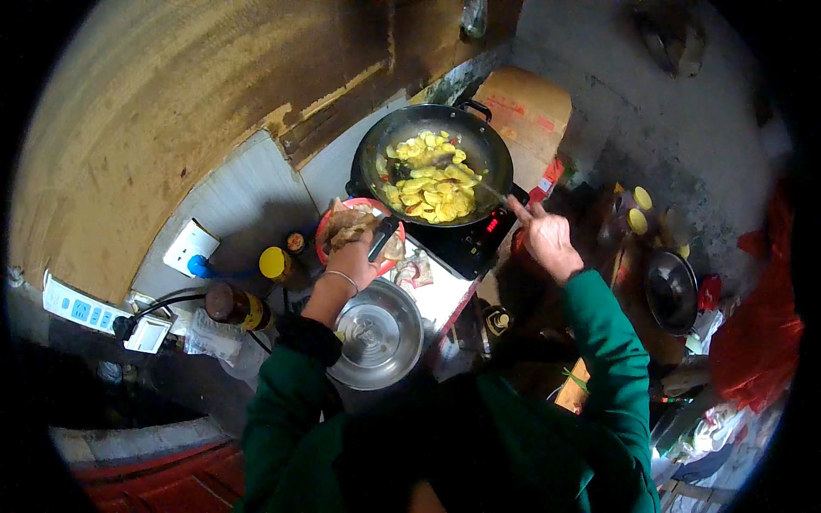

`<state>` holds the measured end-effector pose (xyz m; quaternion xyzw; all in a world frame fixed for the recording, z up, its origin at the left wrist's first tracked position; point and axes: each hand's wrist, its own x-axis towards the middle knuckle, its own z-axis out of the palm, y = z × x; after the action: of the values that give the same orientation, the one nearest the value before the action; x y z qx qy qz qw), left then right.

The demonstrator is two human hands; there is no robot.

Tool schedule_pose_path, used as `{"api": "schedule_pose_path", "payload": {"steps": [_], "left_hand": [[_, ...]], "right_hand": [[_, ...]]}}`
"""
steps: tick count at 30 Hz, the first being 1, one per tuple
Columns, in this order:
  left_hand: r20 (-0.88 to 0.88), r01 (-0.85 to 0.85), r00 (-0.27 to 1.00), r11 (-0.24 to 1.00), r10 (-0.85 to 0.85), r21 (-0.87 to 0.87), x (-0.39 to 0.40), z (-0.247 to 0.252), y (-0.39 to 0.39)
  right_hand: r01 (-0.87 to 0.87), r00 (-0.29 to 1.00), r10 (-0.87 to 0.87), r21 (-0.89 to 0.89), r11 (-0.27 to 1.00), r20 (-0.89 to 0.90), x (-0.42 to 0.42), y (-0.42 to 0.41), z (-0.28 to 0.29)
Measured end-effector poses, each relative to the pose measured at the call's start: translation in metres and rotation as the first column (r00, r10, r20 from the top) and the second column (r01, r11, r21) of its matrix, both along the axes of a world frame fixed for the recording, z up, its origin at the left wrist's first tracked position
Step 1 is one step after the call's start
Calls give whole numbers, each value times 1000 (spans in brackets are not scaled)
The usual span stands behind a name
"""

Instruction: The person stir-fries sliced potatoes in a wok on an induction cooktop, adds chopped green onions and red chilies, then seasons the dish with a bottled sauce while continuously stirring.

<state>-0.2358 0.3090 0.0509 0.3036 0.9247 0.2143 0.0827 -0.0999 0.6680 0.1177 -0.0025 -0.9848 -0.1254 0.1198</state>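
Observation:
A black wok [497,163] sits on an induction cooker [471,247] with a lit red display. Yellow slices, seemingly potato [442,192], lie in it with a few red bits. My right hand [550,240] grips the thin handle of a spatula [492,190], whose blade is down among the slices. At the near left side of the wok, my left hand [353,264] is closed around its black handle [383,237]. Under and beyond that hand is a red-rimmed plate [321,240] of brown slices, perhaps meat [349,224].
A steel basin [378,340] stands close below my left wrist. A crumpled cloth [414,270] lies beside the cooker. Leftward are a yellow-lidded jar [274,263], a dark bottle [234,306] and a power strip [83,308]. Cardboard [526,109] stands behind the wok; a dark pan [671,292] is at right.

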Motion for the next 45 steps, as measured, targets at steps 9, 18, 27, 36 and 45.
{"api": "schedule_pose_path", "payload": {"steps": [9, 18, 27, 36, 45], "left_hand": [[32, -24, 999, 999, 25, -24, 0, 9, -2], [89, -36, 995, 997, 42, -63, 1, 12, -2], [-143, -39, 989, 995, 26, -87, 12, 28, -25], [-167, -36, 985, 999, 34, -12, 21, 25, -34], [-283, -9, 959, 999, 24, 53, 43, 20, -53]], "right_hand": [[38, 994, -37, -8, 999, 105, -18, -22, -17], [30, 990, -35, 36, 999, 140, 31, -20, 72], [50, 977, -29, -96, 994, 210, 42, -31, 113], [0, 999, -2, 48, 999, 45, 14, -34, 71], [44, 984, -72, 175, 984, 161, 32, -28, 86]]}}
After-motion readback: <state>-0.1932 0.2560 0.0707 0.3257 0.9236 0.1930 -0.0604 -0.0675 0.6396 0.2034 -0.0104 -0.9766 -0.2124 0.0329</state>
